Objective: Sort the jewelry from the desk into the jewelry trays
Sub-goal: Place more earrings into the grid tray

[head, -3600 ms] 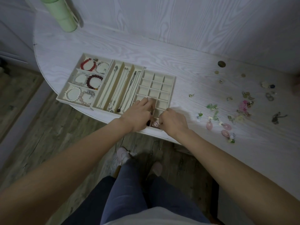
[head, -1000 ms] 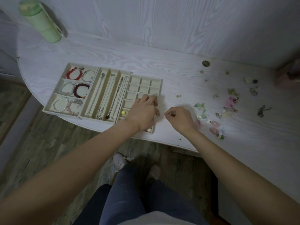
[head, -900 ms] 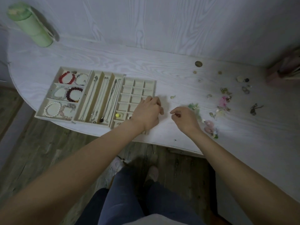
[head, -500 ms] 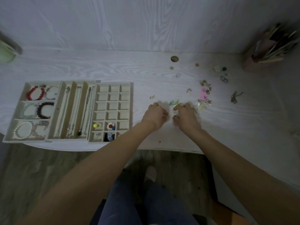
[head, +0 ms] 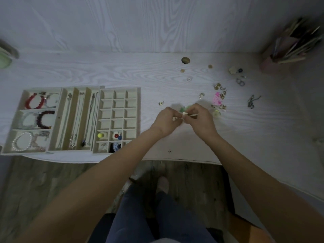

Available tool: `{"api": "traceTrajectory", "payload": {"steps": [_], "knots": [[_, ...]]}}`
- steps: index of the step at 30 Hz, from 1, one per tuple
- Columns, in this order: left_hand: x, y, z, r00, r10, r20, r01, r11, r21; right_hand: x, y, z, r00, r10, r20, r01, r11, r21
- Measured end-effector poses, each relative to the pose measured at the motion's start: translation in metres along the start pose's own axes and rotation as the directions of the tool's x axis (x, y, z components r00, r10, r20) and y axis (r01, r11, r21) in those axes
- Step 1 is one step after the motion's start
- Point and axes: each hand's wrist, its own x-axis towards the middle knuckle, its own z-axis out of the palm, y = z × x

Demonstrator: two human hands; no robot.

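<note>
Three cream jewelry trays sit at the desk's front left: a bracelet tray (head: 20,120), a necklace tray (head: 72,120) and a small-compartment grid tray (head: 138,109) with a few pieces in its near cells. To the right of the grid tray, my left hand (head: 165,121) and my right hand (head: 201,120) meet above the desk, together pinching a small pale earring (head: 185,114). Green pieces (head: 183,108) lie just behind my fingers. Loose jewelry is scattered further right, including a pink piece (head: 217,99).
A pen holder (head: 284,55) stands in the back right corner and a green bottle (head: 5,58) at the far left edge. A dark chain (head: 252,101) and rings (head: 240,82) lie on the right. A round cable hole (head: 185,60) is near the wall.
Both hands left the grid tray and moved right to the loose jewelry, where they have lifted a small pale earring between them. The view has swung right.
</note>
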Motion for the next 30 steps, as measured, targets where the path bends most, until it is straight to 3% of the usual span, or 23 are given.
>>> {"api": "traceTrajectory", "payload": {"steps": [5, 9, 14, 18, 22, 25, 30], "knots": [[-0.029, -0.001, -0.041, 1.0, 0.004, -0.002, -0.004, 0.97, -0.244, -0.005, -0.034, 0.006, 0.989, 0.072, 0.129, -0.119, 0.908, 0.402], [-0.053, -0.014, -0.064, 0.998, -0.034, -0.046, 0.019, 0.956, -0.293, -0.012, -0.058, 0.019, 0.966, -0.014, 0.257, -0.087, 0.922, 0.377], [-0.081, -0.041, -0.081, 0.974, -0.079, -0.214, 0.051, 0.99, -0.133, -0.025, -0.077, 0.049, 0.91, -0.015, 0.413, -0.195, 0.865, 0.462], [-0.098, -0.054, -0.086, 0.973, -0.162, -0.163, 0.11, 0.951, -0.289, -0.031, -0.078, 0.068, 0.897, -0.062, 0.439, -0.118, 0.921, 0.37], [-0.116, -0.068, -0.092, 0.989, -0.118, -0.092, 0.068, 0.903, -0.424, -0.038, -0.082, 0.084, 0.886, -0.081, 0.456, -0.068, 0.951, 0.302], [-0.122, -0.079, -0.093, 0.984, -0.107, -0.143, 0.057, 0.946, -0.318, -0.044, -0.084, 0.092, 0.878, -0.064, 0.474, -0.112, 0.936, 0.333], [-0.132, -0.089, -0.084, 0.972, -0.135, -0.193, 0.118, 0.988, -0.096, -0.046, -0.077, 0.103, 0.885, -0.06, 0.462, -0.003, 0.991, 0.134]]}}
